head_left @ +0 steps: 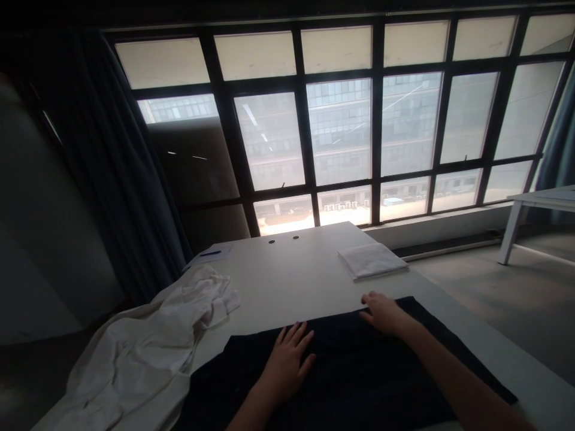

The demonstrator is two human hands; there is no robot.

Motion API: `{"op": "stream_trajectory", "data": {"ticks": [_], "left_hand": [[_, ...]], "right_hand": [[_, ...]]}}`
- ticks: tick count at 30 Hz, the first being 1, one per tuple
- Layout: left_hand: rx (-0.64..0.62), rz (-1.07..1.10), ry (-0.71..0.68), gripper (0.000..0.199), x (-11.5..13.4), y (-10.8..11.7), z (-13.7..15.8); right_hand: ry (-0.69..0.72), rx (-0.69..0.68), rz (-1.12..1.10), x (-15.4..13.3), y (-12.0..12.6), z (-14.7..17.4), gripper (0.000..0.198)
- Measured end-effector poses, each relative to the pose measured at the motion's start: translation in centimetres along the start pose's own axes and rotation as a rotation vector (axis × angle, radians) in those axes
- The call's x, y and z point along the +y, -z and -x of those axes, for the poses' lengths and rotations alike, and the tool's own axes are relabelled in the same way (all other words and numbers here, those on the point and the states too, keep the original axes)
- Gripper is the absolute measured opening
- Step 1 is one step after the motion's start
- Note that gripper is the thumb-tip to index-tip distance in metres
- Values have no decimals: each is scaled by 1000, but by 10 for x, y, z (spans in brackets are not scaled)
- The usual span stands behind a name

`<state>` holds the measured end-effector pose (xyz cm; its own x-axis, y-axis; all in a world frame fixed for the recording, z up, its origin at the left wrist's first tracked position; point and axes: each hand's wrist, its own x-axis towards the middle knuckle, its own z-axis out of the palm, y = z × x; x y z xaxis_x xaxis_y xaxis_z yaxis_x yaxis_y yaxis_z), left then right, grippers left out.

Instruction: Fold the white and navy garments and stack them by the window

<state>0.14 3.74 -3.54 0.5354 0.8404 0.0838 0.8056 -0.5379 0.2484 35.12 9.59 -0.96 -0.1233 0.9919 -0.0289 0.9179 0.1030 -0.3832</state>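
A dark piece of clothing (350, 365), black or navy, lies spread across the near part of the white table; its exact kind is hard to make out. My left hand (290, 362) rests flat on it near the far edge, fingers spread. Farther right, my right hand (381, 311) is at the cloth's far edge, palm down, with its fingers bent slightly and thumb apart; nothing shows in its grasp. Both forearms cross over the dark fabric.
A crumpled white cloth (139, 353) hangs over the table's left side. Toward the back right lies a folded white cloth (372, 260). A pen (210, 253) sits on paper at the far left. Another white table (516, 221) stands at right, near the windows.
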Motion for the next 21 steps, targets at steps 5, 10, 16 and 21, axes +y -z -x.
{"op": "stream_trajectory", "data": {"ticks": [5,10,16,21], "left_hand": [[-39,-20,29,59,-2,-2,0],[-43,-20,42,61,-4,-4,1],[-110,2,135,66,-2,4,3],[-167,20,208,76,-8,7,5]], "right_hand": [[372,-179,-3,-75,-65,28,76],[373,-205,23,-63,-68,22,69],[116,-204,98,-4,-48,-7,69],[-154,-141,135,71,-34,-23,82]]}}
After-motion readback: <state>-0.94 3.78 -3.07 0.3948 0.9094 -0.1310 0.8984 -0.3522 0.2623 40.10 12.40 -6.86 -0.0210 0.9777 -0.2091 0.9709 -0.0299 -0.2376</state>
